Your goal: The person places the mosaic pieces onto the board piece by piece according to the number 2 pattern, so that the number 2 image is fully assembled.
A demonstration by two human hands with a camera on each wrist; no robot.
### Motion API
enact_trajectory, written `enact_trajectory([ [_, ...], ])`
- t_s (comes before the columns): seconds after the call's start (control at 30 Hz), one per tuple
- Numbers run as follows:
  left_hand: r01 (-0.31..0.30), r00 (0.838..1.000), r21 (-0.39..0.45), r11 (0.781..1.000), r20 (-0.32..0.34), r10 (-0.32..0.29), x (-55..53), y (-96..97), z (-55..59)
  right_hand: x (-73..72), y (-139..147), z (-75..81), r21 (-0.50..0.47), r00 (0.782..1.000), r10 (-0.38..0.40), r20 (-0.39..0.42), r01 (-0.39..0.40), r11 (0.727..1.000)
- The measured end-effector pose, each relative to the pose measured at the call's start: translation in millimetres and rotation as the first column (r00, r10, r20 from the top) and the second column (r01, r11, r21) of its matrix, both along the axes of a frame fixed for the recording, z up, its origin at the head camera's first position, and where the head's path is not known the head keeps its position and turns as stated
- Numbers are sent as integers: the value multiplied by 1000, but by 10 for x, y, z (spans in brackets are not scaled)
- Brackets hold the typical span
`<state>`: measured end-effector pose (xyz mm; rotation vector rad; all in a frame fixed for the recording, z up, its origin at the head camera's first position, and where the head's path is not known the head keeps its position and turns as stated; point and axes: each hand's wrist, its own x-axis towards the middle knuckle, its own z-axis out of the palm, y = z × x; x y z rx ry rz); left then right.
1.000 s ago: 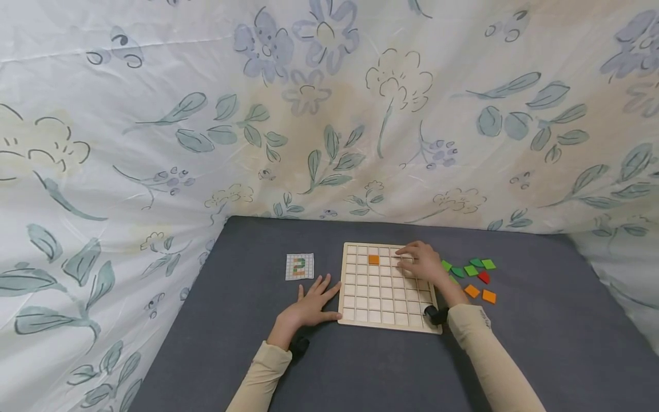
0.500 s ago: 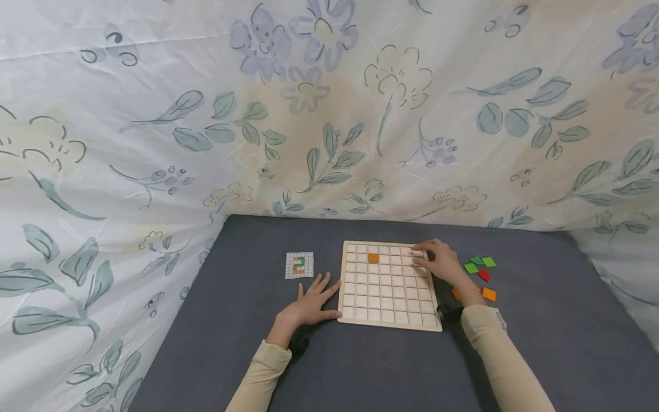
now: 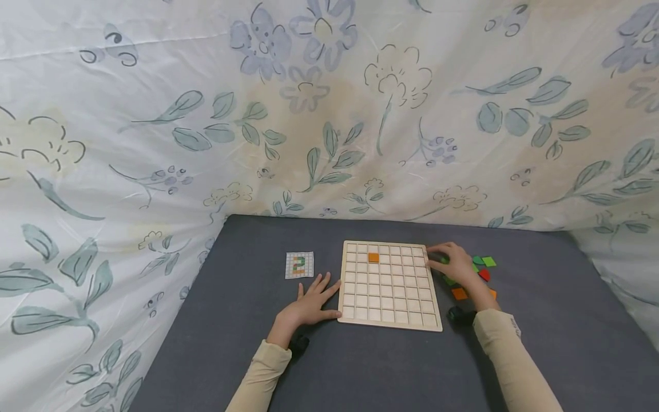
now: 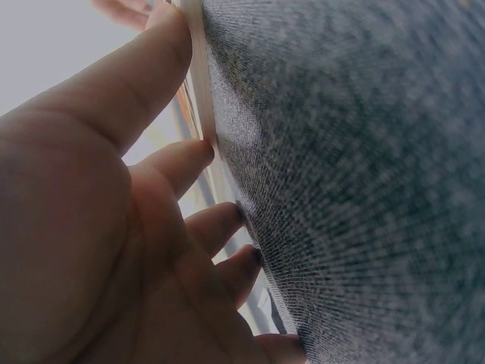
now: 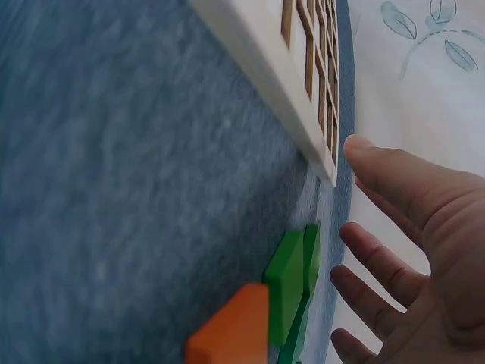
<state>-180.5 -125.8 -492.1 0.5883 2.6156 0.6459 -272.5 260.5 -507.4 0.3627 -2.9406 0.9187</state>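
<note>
A wooden grid board (image 3: 386, 297) lies on the table, one orange square tile (image 3: 373, 257) in a cell of its upper part. My left hand (image 3: 307, 307) is spread flat at the board's left side; in the left wrist view its thumb and index finger touch the wooden edge. Just past the board's right edge, my right hand (image 3: 453, 265) hovers with relaxed fingers, holding nothing. Below it, the right wrist view has green tiles (image 5: 284, 280) and an orange tile (image 5: 235, 330). The hand and forearm partly cover this group in the head view.
A small card (image 3: 299, 265) with a coloured grid pattern lies left of the board. Beyond my right hand are a red tile (image 3: 484, 275) and a light green tile (image 3: 489, 261). A flowered cloth (image 3: 329, 143) hangs behind the dark tabletop (image 3: 381, 366).
My right hand has moved right, from over the upper right of the board to just beyond its right edge above the loose tiles. My left hand has kept its place.
</note>
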Motion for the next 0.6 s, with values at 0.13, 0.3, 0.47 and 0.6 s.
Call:
enact_trajectory([
  [0.13, -4, 1000, 3, 1000, 0, 4, 3, 0, 1, 25, 45, -10, 1, 1000, -21, -2, 21, 1000],
  [0.3, -3, 1000, 11, 1000, 1, 3, 10, -5, 9, 62, 112, -2, 20, 999, -21, -26, 22, 1000],
  [0.47, 1, 1000, 16, 1000, -1, -1, 16, -8, 17, 92, 178, 3, 34, 999, -15, -46, 16, 999],
  [0.6, 1, 1000, 17, 1000, -1, -1, 20, -7, 25, 101, 228, -2, 32, 999, -25, -31, 26, 999],
])
